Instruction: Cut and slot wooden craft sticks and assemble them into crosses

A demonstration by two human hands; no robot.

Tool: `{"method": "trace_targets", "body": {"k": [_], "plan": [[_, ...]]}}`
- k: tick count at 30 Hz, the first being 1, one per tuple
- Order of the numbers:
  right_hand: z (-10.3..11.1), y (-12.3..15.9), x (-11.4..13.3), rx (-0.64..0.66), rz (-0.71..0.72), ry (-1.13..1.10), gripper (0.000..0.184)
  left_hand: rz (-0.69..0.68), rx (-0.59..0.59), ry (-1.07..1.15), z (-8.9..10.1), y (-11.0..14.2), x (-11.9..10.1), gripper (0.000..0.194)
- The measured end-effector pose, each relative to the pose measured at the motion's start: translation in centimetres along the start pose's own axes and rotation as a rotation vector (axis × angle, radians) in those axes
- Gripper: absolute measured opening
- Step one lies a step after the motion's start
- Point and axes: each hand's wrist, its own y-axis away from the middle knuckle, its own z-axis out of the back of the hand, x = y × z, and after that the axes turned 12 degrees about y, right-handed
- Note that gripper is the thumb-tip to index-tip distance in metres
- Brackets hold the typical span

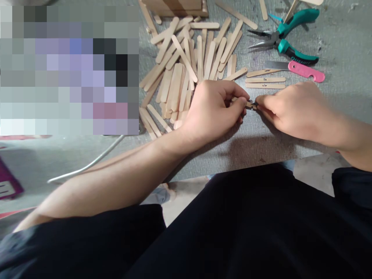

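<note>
The left hand (212, 110) is closing its thumb and fingertips on a small wooden piece (249, 104), its remaining fingers curling underneath. The right hand (302, 110) is meeting the left from the opposite side, its thumb and index finger pinching a small dark object (255, 104) against the right end of the wooden piece; the exact form of this object is too small to tell. The wooden piece is thus sitting between the two hands, above the near part of the grey table (247, 149). Directly beyond it, two marked sticks (265, 80) are lying side by side, a third stick (261, 73) resting just past them at a slight slant. Farther out, a pink-handled blade (305, 72) is lying unfolded, its metal part pointing left, and teal-handled pliers (274, 39) are resting near it with their jaws standing apart. A loose pile of craft sticks (177, 87) is spreading beyond and to the left of the left hand, many sticks overlapping. A wooden box (176, 5) is standing at the pile's far edge, only partly showing. A white cable (99, 157) is running across the table beside the left forearm.
</note>
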Motion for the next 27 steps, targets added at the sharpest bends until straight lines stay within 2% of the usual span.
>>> {"method": "trace_targets", "body": {"k": [6, 12, 18, 21, 27], "plan": [[-0.1, -0.1, -0.3, 0.019, 0.037, 0.034, 0.035, 0.026, -0.003, -0.062, 0.0, -0.1, -0.7, 0.013], [0.9, -0.5, -0.6, 0.052, 0.134, 0.112, 0.039, 0.055, 0.005, -0.088, -0.2, 0.0, -1.1, 0.009], [1.7, -1.2, -0.6, 0.202, 0.195, 0.244, 0.044, 0.037, 0.021, -0.124, -0.1, 0.1, -1.0, 0.014], [1.8, -1.5, -0.6, 0.213, 0.224, 0.251, 0.047, 0.035, 0.031, -0.123, 0.0, 0.1, -0.8, 0.012], [1.4, -1.8, -1.0, 0.175, 0.239, 0.226, 0.040, 0.005, 0.037, -0.118, 0.1, 0.2, -0.5, 0.012]]}}
